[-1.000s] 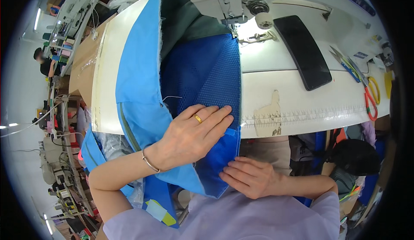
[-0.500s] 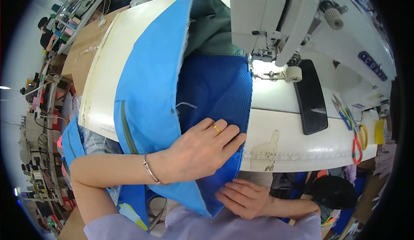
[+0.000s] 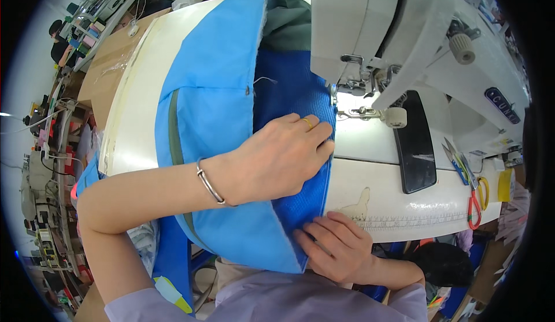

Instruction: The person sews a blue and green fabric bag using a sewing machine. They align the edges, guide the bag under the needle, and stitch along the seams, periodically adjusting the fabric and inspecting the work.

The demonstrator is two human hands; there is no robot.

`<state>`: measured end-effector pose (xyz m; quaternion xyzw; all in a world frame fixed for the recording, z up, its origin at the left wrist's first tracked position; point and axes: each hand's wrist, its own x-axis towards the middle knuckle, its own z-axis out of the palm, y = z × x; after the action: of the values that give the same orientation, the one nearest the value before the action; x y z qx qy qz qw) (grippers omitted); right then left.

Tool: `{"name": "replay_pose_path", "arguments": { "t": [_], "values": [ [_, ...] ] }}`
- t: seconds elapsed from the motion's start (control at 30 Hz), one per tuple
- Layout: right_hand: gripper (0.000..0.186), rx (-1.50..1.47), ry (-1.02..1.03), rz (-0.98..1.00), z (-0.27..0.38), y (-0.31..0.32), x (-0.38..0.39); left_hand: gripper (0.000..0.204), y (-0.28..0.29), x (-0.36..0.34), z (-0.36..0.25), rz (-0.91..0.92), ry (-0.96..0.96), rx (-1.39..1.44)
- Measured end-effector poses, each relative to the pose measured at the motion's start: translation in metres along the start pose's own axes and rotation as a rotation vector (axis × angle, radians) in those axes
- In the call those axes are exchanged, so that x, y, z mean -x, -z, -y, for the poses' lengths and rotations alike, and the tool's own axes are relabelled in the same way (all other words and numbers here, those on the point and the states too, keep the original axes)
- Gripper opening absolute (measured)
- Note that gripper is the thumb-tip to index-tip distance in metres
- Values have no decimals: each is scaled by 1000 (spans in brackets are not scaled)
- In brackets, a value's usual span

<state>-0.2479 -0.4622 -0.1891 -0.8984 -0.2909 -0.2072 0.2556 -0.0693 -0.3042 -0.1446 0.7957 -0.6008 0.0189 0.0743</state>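
A light-blue cloth bag piece (image 3: 214,119), lined in grey-green, lies across the sewing table with its raw edge folded back over dark-blue mesh fabric (image 3: 289,91). The mesh's right edge runs under the presser foot of a white sewing machine (image 3: 352,27). My left hand (image 3: 283,157), wearing a ring and a bracelet, is closed over the mesh just below the foot, fingers bent at its edge. Lower down, my right hand (image 3: 338,247) holds the near end of that same edge; its thumb is partly hidden. A short loose thread shows on the mesh.
Right of the machine foot lies a black flat pad (image 3: 415,148). Scissors with red and yellow handles (image 3: 471,189) and a yellow tape roll (image 3: 506,184) sit at the table's right end. A ruler strip (image 3: 416,221) runs along the front edge. Another person (image 3: 59,44) is far left.
The bag piece and mesh have moved away from me, toward the machine. My left hand has travelled up with the cloth, and my right hand has moved slightly up and right along the edge.
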Motion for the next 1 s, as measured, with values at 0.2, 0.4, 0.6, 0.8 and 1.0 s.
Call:
{"name": "replay_pose_path", "arguments": {
  "t": [0.2, 0.4, 0.6, 0.8, 1.0],
  "values": [
    [27, 64, -64, -53, -4, -9, -9, 36, -10, -10, 6, -37, 48, -58],
    [28, 52, -56, -57, -8, -11, -8, 44, -4, -5, -1, -17, 86, -141],
    [30, 71, -31, -70, -7, -12, -7, 33, 11, 0, 2, -278, -82, -366],
    [31, 123, -1, -101, -11, -17, -4, 29, 11, -4, -14, -104, -131, -373],
    [33, 117, 8, -111, -11, -21, -1, 29, 0, 5, -5, -127, 74, 21]
  ]
}}
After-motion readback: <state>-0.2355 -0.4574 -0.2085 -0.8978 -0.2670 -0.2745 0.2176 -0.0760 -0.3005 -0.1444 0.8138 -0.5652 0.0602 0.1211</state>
